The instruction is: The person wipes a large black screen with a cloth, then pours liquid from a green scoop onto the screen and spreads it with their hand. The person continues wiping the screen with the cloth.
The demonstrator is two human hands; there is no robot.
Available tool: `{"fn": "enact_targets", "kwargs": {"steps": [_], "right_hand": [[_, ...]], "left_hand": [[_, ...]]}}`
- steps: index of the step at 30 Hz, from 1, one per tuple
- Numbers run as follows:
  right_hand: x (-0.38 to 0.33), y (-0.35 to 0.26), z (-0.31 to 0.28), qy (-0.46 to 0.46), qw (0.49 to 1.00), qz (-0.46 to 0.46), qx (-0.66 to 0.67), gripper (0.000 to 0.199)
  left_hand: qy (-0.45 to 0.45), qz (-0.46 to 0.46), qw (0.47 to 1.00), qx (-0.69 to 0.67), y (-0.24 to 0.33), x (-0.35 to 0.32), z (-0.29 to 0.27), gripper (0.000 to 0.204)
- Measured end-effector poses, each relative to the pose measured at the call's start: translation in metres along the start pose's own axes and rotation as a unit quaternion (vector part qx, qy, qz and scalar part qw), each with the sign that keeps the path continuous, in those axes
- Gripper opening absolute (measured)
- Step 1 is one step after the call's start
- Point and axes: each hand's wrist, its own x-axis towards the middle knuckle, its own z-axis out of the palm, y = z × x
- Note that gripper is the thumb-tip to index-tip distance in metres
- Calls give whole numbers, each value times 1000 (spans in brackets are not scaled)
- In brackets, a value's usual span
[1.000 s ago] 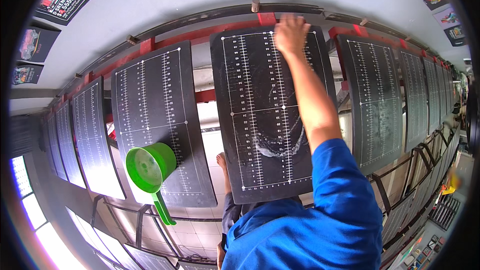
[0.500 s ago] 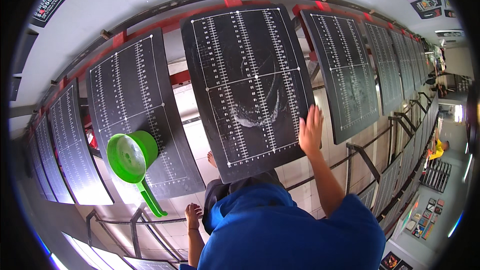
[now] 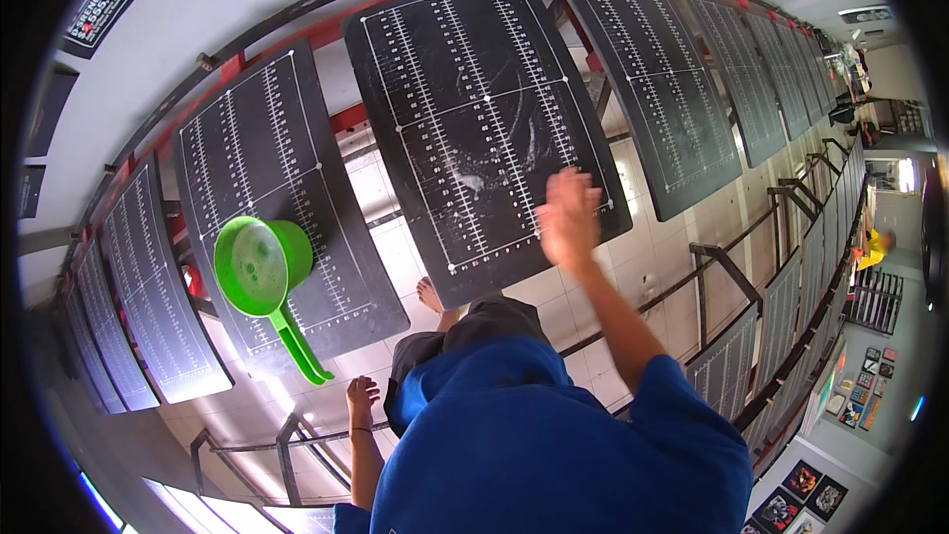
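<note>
Before me lies a black board printed with white ruled scales and lines, tilted away from me. Wet, whitish streaks and suds mark its middle and lower half. My right hand is over the board's lower right part, fingers stretched and somewhat blurred by motion; whether it touches the surface I cannot tell. Nothing shows in it. Low at my left side hangs my left hand, its fingers loosely bent and holding nothing visible. A green plastic dipper with cloudy, foamy liquid stands on the neighbouring board to the left.
More ruled boards stretch away on both sides, resting on red and black metal frames. Dark metal rails run behind me over a tiled floor. Far right, a person in yellow is visible.
My right hand has moved from the board's right edge inward over its surface. The suds patch looks smaller and more smeared. The view has shifted slightly; my left hand still hangs down.
</note>
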Motion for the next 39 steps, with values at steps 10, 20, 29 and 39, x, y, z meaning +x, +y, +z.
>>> {"fn": "enact_targets", "kwargs": {"steps": [10, 20, 29, 39], "right_hand": [[-30, -71, 2, 30, 993, -60, 93, 57], [-77, -62, 30, 38, 992, 8, 116, 61], [-53, 70, 42, 189, 963, 190, -36, 55], [-55, -4, 19, 81, 995, -17, 62, 51]], "left_hand": [[-59, 70, 991, 102, -58, 14, -24, 31], [-49, 117, 975, 183, -65, -13, -49, 34], [-74, 155, 978, 122, -82, -4, -51, 29], [-95, 44, 991, 79, -17, 22, -6, 31]]}}
